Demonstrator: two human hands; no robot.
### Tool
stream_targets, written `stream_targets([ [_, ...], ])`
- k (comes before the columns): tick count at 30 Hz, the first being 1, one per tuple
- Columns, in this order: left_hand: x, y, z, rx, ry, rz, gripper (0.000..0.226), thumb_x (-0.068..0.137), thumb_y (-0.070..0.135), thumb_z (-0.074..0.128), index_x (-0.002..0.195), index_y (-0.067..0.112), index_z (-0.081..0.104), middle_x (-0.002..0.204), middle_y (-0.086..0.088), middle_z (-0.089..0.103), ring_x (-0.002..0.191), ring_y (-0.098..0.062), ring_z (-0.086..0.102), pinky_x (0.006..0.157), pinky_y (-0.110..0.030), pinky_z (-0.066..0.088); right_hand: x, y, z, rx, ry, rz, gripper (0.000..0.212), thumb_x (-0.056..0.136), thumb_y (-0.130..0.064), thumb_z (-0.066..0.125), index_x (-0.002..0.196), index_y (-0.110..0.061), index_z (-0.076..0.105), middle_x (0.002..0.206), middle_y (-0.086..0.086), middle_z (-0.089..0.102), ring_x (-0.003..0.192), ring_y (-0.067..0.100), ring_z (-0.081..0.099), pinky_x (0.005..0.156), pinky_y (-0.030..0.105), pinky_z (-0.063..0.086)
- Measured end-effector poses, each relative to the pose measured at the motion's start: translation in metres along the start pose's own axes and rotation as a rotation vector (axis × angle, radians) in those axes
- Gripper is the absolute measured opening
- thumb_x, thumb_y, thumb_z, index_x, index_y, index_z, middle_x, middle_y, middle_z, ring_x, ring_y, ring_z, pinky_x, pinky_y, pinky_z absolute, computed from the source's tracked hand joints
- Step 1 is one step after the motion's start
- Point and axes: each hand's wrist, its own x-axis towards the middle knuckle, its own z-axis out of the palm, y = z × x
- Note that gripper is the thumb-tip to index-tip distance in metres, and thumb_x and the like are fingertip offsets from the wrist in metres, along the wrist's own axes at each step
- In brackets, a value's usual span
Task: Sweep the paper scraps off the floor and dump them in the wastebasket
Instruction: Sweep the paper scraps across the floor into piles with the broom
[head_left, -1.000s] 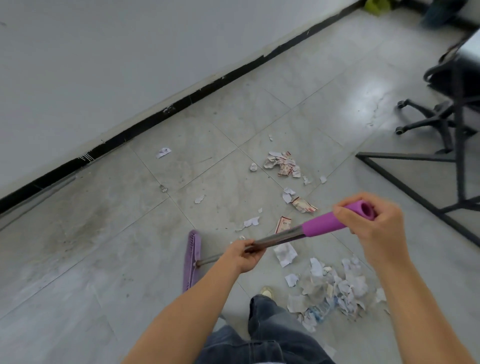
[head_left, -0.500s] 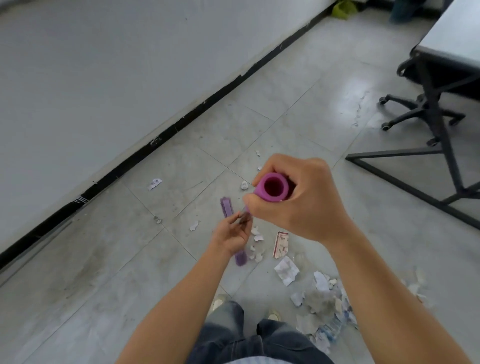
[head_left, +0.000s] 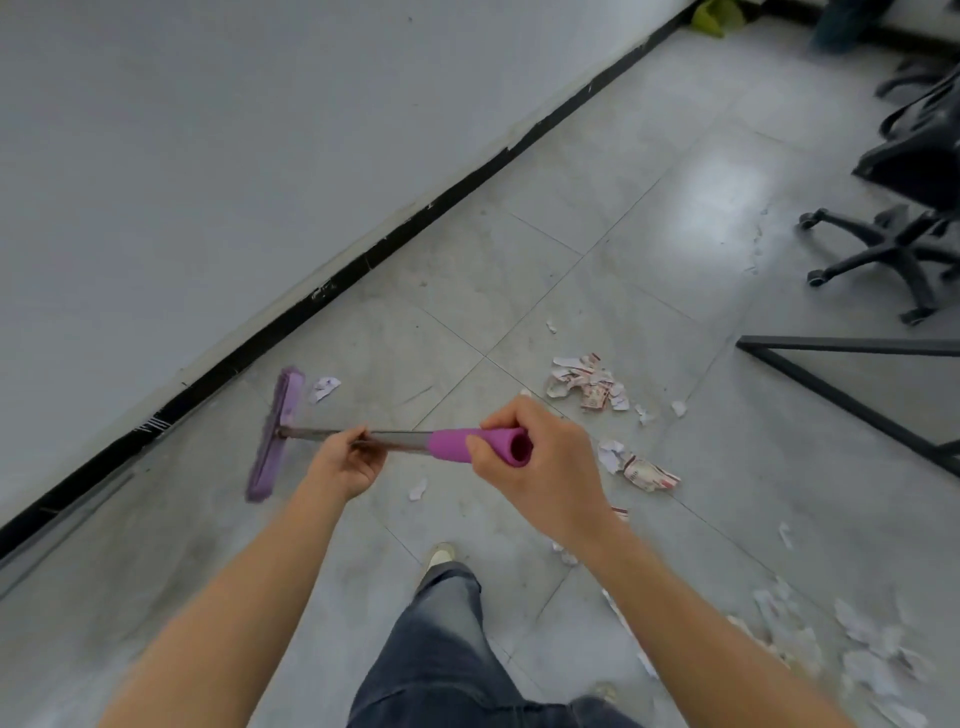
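Observation:
I hold a purple broom (head_left: 278, 434) with both hands. My right hand (head_left: 535, 457) grips the purple foam end of the handle. My left hand (head_left: 345, 457) grips the metal shaft lower down. The broom head lies near the black skirting, right beside a lone white scrap (head_left: 324, 388). A cluster of torn red-and-white paper scraps (head_left: 587, 382) lies on the grey tiles ahead to the right. A crumpled scrap (head_left: 649, 473) sits just right of my right hand. A bigger pile of scraps (head_left: 852, 639) lies at the lower right. No wastebasket is in view.
A grey wall with a black skirting (head_left: 415, 218) runs diagonally on the left. A black office chair (head_left: 893, 244) and a black metal table frame (head_left: 841, 384) stand at the right. My leg and shoe (head_left: 441, 556) are below the hands.
The broom head has swung left and outward to the lone scrap by the wall. My right hand has turned the handle sideways, and the view has shifted so the big pile sits at lower right.

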Motion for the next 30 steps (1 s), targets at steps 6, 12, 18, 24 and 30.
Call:
stream_targets([
  [6, 0.088, 0.101, -0.023, 0.203, 0.145, -0.035, 0.031, 0.101, 0.01, 0.037, 0.072, 0.005, 0.045, 0.033, -0.003, 0.056, 0.025, -0.009, 0.054, 0.031, -0.014, 0.045, 0.055, -0.014, 0.119, -0.076, -0.117, 0.304, 0.025, 0.089, -0.035, 0.054, 0.102, -0.014, 0.056, 0.065, -0.011, 0.049, 0.054, 0.007, 0.043, 0.054, 0.021, 0.039],
  [12, 0.144, 0.101, -0.03, 0.413, 0.21, -0.158, 0.03, 0.101, 0.01, 0.038, 0.072, 0.004, 0.043, 0.057, -0.01, 0.058, 0.052, -0.017, 0.057, 0.075, -0.023, 0.055, 0.067, -0.009, 0.158, -0.149, -0.196, 0.461, 0.014, 0.091, -0.035, 0.049, 0.095, -0.021, 0.046, 0.073, -0.004, 0.053, 0.053, 0.01, 0.042, 0.048, 0.015, 0.029],
  [18, 0.132, 0.066, -0.013, 0.454, 0.138, -0.296, 0.028, 0.101, 0.005, 0.037, 0.075, -0.002, 0.044, 0.069, -0.017, 0.054, 0.061, -0.024, 0.054, 0.047, -0.029, 0.057, 0.044, 0.017, 0.117, -0.222, -0.128, 0.607, 0.013, 0.086, -0.032, 0.057, 0.095, -0.022, 0.056, 0.062, -0.017, 0.049, 0.053, 0.003, 0.045, 0.052, 0.016, 0.035],
  [24, 0.097, 0.011, 0.01, 0.429, 0.057, -0.402, 0.028, 0.101, 0.006, 0.039, 0.075, -0.001, 0.045, 0.065, -0.018, 0.059, 0.067, -0.025, 0.053, 0.062, -0.03, 0.059, 0.013, 0.029, 0.065, -0.181, 0.042, 0.677, 0.021, 0.078, -0.021, 0.068, 0.074, -0.034, 0.051, 0.066, -0.015, 0.055, 0.057, 0.007, 0.05, 0.059, 0.026, 0.046],
  [30, 0.045, -0.056, 0.046, 0.397, 0.036, -0.398, 0.028, 0.1, 0.005, 0.04, 0.073, -0.001, 0.044, 0.072, -0.013, 0.047, 0.064, -0.023, 0.047, 0.105, -0.037, 0.038, -0.023, 0.046, 0.001, -0.166, 0.272, 0.599, 0.013, 0.077, -0.011, 0.069, 0.073, -0.02, 0.061, 0.062, -0.011, 0.055, 0.055, 0.008, 0.046, 0.052, 0.018, 0.037],
])
